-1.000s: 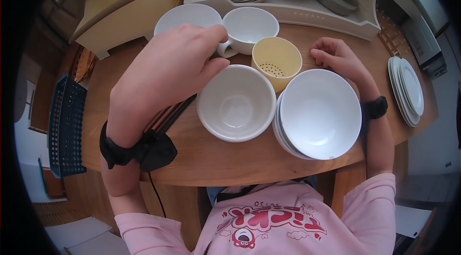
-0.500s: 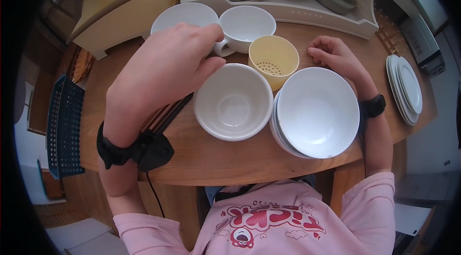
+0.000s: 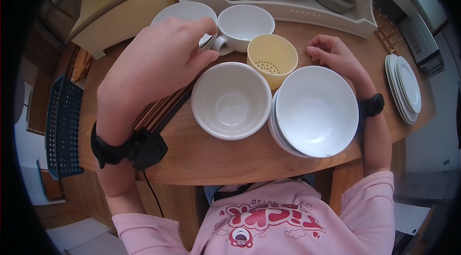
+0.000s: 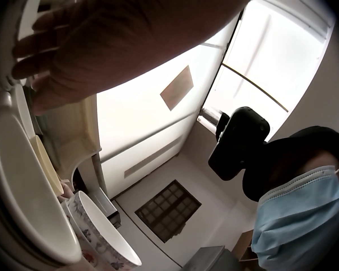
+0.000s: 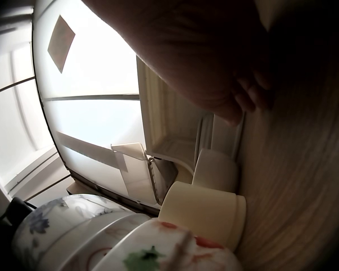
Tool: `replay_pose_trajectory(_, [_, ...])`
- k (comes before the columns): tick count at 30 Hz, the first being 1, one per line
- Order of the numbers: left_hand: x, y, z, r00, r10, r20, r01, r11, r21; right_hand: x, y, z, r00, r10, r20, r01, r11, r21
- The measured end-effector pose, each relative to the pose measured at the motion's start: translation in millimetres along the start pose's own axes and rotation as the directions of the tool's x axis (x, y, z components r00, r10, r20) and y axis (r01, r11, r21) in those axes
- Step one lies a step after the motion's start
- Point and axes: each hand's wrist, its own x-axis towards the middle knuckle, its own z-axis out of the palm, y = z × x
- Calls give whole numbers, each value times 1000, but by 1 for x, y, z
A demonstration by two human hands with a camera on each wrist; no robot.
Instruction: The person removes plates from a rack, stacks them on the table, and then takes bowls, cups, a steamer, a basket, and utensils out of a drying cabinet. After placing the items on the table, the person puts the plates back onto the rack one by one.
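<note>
Loosely, left fingers (image 3: 203,26) hang unclasped beside glossy round mug (image 3: 246,25); right fingers (image 3: 324,42) curl slack, empty, on grained wooden table (image 3: 230,166).

I see a white mug (image 3: 246,20) upright on the counter (image 3: 211,166), handle toward my left hand (image 3: 156,60). Beside it, white bowls (image 3: 185,10) sit stacked upright, partly hidden by that hand. Nearest my right hand (image 3: 332,54) stands a yellow cup (image 3: 272,53), holes in its bottom.
</note>
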Motion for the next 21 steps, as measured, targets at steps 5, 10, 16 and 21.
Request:
replay_pose_trajectory(5, [0, -7, -4, 1000, 24, -14, -23, 999, 22, 0, -1, 1, 1000, -7, 3, 7, 1000, 4])
replay_pose_trajectory(10, [-1, -10, -6, 998, 50, -41, -49, 998, 37, -1, -2, 2, 1000, -11, 3, 11, 1000, -5])
replay_pose_trajectory(16, [-1, -8, -11, 999, 36, -32, -35, 999, 25, 0, -1, 1, 1000, -11, 2, 11, 1000, 8])
replay_pose_trajectory(21, [-1, -8, -14, 1000, 13, -25, -13, 1000, 8, -1, -3, 2, 1000, 8, -11, -8, 999, -34])
